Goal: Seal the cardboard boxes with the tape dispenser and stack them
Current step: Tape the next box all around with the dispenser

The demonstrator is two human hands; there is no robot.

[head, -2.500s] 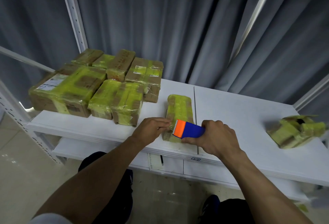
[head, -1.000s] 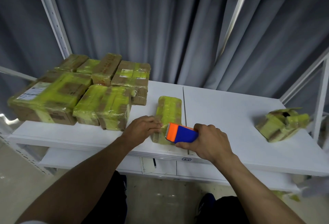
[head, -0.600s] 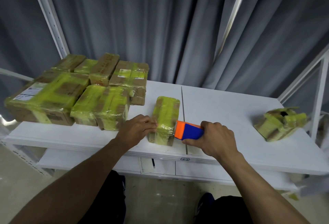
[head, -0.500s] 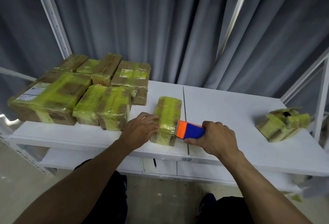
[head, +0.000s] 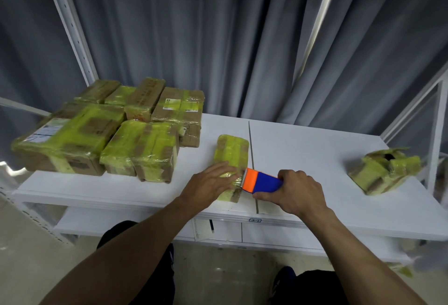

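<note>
Cardboard box [head: 232, 152]: small, long, wrapped in yellow-green tape; lying on the white surface [head: 315, 157] between the two hands, far end pointing away from them; near part under the left hand, near right edge met by the dispenser's toothed front.
Tape dispenser [head: 263, 181]: orange front, blue body; held roughly level, orange end against the box, just right of the left fingertips.
Left hand [head: 207, 187]: palm down, fingers nearly straight and slightly spread, pressed flat on the near part of the box top; nothing pinched.
Right hand [head: 299, 194]: knuckles up, fingers and thumb curled round the blue rear of the dispenser.
Taped boxes [head: 97, 135]: cluster of several sizes, all banded in the same yellow-green tape; well left of the left hand and farther back, packed side by side and touching; white labels on some.
Crushed box [head: 385, 171]: crumpled, partly open on top, taped yellow-green; well right of the right hand, near the right edge of the surface.
Seam [head: 250, 144]: thin dark line in the surface, running away from between the hands, just right of the small box.
Curtain [head: 218, 38]: grey, pleated, hanging beyond the surface, far past both hands.
Frame post [head: 70, 26]: white, perforated, slanting up behind the cluster.
</note>
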